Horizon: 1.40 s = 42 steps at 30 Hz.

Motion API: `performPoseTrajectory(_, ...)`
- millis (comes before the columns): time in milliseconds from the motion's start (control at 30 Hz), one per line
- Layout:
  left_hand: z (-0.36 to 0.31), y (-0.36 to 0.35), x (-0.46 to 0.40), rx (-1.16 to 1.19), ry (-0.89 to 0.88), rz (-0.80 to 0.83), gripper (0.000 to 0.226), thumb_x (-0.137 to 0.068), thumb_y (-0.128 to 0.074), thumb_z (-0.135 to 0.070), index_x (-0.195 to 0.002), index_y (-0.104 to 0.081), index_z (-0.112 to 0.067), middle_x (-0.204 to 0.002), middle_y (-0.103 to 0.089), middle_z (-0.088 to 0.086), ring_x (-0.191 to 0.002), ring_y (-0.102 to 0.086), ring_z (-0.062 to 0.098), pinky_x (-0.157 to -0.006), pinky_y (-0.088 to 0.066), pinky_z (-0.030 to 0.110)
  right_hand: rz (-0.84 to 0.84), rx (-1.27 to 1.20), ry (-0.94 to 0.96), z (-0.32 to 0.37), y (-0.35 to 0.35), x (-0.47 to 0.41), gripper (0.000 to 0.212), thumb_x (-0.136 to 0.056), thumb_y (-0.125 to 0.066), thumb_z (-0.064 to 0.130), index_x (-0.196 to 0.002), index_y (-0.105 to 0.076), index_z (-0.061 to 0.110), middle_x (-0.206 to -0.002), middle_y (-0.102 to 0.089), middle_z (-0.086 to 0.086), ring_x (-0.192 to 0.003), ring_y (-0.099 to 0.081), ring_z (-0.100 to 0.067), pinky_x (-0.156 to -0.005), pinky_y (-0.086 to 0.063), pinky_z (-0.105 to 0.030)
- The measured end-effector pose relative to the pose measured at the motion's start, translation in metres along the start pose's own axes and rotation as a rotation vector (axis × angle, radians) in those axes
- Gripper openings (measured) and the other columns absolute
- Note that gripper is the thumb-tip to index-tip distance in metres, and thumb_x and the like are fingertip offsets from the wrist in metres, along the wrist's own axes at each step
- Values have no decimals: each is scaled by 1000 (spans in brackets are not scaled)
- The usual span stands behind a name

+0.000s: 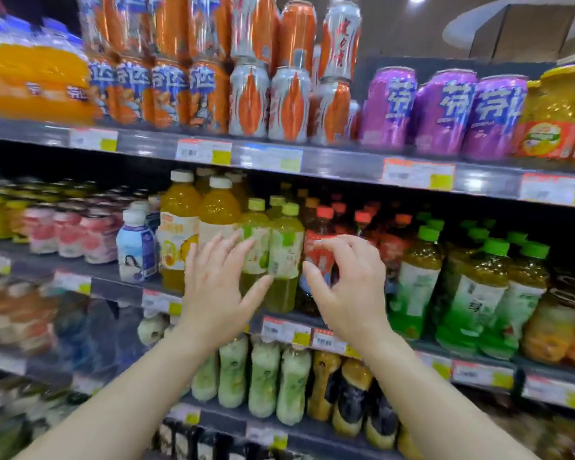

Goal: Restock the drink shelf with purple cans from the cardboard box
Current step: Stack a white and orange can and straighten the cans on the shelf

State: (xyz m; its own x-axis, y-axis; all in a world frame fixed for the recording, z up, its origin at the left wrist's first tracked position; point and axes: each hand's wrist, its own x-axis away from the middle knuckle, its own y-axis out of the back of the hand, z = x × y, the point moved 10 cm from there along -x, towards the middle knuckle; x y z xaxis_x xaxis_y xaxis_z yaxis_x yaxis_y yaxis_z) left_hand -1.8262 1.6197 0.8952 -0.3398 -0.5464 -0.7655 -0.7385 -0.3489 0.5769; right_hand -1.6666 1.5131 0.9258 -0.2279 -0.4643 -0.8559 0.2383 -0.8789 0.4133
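Note:
Three purple cans (442,112) with white lettering stand in a row at the right of the upper shelf (342,161), between silver-orange cans and a yellow jar. Both my hands are raised in the air in front of the bottle shelf below, holding nothing. My left hand (218,287) has its fingers spread and straight. My right hand (346,287) has loosely curved fingers, thumb apart from them. The cardboard box is not in view. The whole picture is motion-blurred.
Orange and silver cans (279,104) are stacked two high left of the purple ones. A yellow jar (558,117) stands to their right. The middle shelf (286,322) holds juice and green tea bottles; lower shelves hold more bottles. Price tags line the shelf edges.

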Motion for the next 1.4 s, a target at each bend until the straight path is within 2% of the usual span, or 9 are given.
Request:
performPoseTrajectory(233, 120, -15, 77, -83, 24, 229, 68, -87, -33, -64, -139, -48, -24, -148, -45, 2, -142, -31, 25, -117, -9, 51, 204, 53, -218, 35, -125, 88, 40, -88, -54, 46, -119, -61, 22, -115, -59, 2, -115, -49, -21, -93, -33, -32)
performPoseTrajectory(333, 157, -31, 111, -128, 43, 332, 68, -88, -31, -64, -141, -46, -25, -151, -42, 1, -143, -28, 24, -117, -7, 50, 351, 107, -300, 41, -165, 131, 44, -92, -51, 46, -129, -55, 24, -124, -55, 1, -122, -46, -22, -100, -34, -39)
performPoseTrajectory(467, 184, -63, 158, -160, 32, 437, 67, -89, -30, -61, -143, -43, -23, -153, -38, 5, -143, -27, 27, -117, -6, 50, 544, 223, -356, 34, -205, 197, 60, -97, -46, 49, -150, -31, 26, -155, -34, -2, -146, -20, -25, -117, -17, -43)
performPoseTrajectory(567, 194, -93, 207, -170, 34, 541, 66, -89, -32, -57, -143, -43, -22, -153, -37, 9, -143, -27, 31, -116, -9, 53, 664, 267, -379, 23, -226, 252, 65, -97, -42, 52, -154, -22, 27, -160, -24, -3, -149, -10, -25, -119, -11, -43)
performPoseTrajectory(733, 210, -132, 292, -157, 77, 644, 64, -84, -41, -51, -136, -52, -16, -146, -48, 14, -135, -38, 35, -112, -22, 55, 751, 256, -414, 2, -253, 336, 64, -92, -52, 47, -150, -35, 24, -155, -36, -11, -145, -25, -34, -116, -21, -48)
performPoseTrajectory(967, 248, -168, 406, -170, 166, 722, 62, -86, -43, -51, -137, -52, -16, -145, -48, 13, -137, -36, 33, -112, -17, 51, 865, 188, -436, -30, -287, 452, 63, -87, -58, 43, -144, -44, 20, -146, -47, -13, -138, -37, -37, -110, -33, -50)
performPoseTrajectory(1133, 275, -207, 500, -154, 209, 799, 62, -88, -40, -52, -137, -47, -13, -143, -50, 17, -135, -31, 32, -111, -17, 51, 958, 145, -474, -55, -315, 558, 62, -88, -47, 48, -142, -45, 18, -141, -52, -15, -132, -45, -39, -108, -38, -52)
performPoseTrajectory(1300, 308, -265, 594, -76, 238, 848, 68, -95, -21, -62, -138, -46, -15, -143, -49, 13, -136, -33, 32, -113, -16, 49, 1048, 106, -506, -84, -373, 665, 67, -87, -43, 57, -146, -39, 26, -144, -49, -9, -136, -40, -32, -112, -27, -41)
performPoseTrajectory(1400, 335, -304, 658, -45, 268, 858, 68, -91, -30, -65, -136, -46, -16, -141, -52, 12, -135, -36, 32, -112, -20, 51, 1108, 74, -509, -104, -415, 731, 68, -85, -43, 62, -146, -32, 32, -145, -47, -8, -137, -39, -31, -113, -25, -41)
